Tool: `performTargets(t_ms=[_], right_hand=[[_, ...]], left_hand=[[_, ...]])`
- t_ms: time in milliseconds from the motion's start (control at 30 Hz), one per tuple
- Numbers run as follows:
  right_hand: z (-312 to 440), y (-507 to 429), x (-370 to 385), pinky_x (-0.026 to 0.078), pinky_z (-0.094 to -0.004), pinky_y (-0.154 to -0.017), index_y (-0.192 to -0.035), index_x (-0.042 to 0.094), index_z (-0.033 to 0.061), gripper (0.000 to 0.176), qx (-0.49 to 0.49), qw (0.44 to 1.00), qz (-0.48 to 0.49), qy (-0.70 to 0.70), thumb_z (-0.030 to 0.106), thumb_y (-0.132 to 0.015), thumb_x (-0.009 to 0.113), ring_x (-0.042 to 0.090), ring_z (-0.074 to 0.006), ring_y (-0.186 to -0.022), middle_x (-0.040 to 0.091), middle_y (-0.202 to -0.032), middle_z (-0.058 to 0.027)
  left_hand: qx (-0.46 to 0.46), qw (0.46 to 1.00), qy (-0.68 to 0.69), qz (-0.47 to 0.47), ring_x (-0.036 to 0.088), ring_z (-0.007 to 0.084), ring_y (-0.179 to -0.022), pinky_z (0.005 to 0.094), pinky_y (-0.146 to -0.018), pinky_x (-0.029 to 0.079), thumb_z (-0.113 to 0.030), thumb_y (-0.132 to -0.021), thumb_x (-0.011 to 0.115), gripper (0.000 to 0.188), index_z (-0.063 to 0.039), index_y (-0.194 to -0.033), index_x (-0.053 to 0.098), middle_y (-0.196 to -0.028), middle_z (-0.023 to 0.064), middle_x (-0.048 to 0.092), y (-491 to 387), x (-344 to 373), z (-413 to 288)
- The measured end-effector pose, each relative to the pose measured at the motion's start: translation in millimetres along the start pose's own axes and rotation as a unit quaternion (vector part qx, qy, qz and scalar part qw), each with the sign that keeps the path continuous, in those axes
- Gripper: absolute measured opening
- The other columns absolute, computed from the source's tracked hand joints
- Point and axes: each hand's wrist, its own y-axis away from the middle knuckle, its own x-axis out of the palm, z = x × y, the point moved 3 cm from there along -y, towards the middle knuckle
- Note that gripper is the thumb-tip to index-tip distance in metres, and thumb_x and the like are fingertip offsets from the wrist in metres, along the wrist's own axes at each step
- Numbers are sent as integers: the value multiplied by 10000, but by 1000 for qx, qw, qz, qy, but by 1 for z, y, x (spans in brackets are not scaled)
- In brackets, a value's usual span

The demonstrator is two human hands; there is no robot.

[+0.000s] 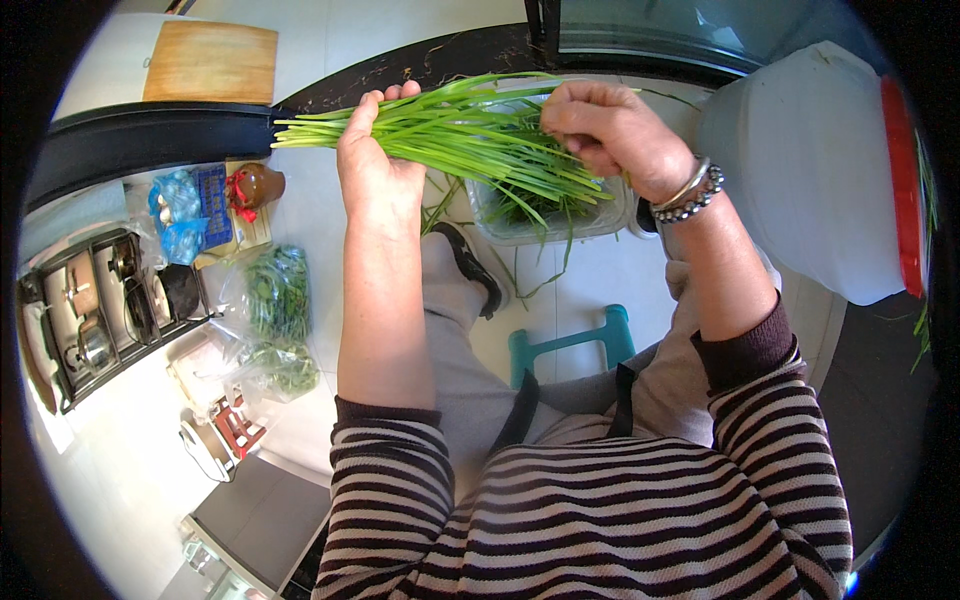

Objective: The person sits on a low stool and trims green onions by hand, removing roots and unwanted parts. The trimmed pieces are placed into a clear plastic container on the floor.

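Observation:
My left hand (381,154) grips a bunch of long green garlic chives (465,139) near its pale stem ends, which stick out to the left. At the leafy end, my right hand (611,131) has its fingers curled and pinches a thin leaf from the upper edge of the bunch. A bracelet and a bead string circle the right wrist. Beneath the bunch, a clear plastic tub (551,238) on the tiled floor holds darker loose chive leaves (517,206). The right fingertips are partly hidden.
A large translucent plastic barrel (802,172) with a red lid stands right. A teal plastic stool (570,341) shows between my legs. Left are bagged leafy greens (277,292), a brown jar (262,185), a blue bag (178,210) and a cookware rack (120,300). A wooden board (211,62) is upper left.

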Motion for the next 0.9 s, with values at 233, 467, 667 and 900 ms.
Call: performTargets(t_ms=[233, 467, 667, 900], right_hand=[[-9, -8, 9, 262, -160, -379, -830, 573, 49, 187, 7, 999, -38, 14, 234, -855, 558, 329, -10, -422, 489, -634, 27], [-18, -18, 10, 294, -181, -395, -766, 573, 46, 189, -121, 983, -45, 130, 219, -845, 570, 381, -33, -455, 495, -611, 25], [-22, -24, 15, 239, -184, -384, -767, 516, 79, 158, -67, 987, -107, -96, 192, -876, 534, 310, -31, -435, 421, -583, 42], [-28, -32, -2, 254, -190, -404, -758, 482, 98, 170, -61, 965, -146, -209, 203, -892, 491, 301, -39, -456, 378, -578, 39]], left_hand=[[-15, 1000, -23, 14, 572, 265, -910, 436, -834, 471, -115, -893, 466, 93, -29, -868, 493, -924, 107, 544, 5, 5, 12], [-25, 999, -9, 32, 572, 263, -911, 427, -842, 469, -115, -896, 464, 94, -29, -867, 487, -927, 111, 543, 6, 6, 17], [-17, 1000, 8, 15, 574, 264, -906, 424, -842, 472, -125, -904, 453, 109, -30, -859, 484, -915, 114, 548, 14, 11, 19], [-11, 999, 23, 22, 580, 264, -886, 422, -822, 485, -131, -907, 450, 117, -24, -867, 478, -912, 115, 547, 10, 5, 12]])
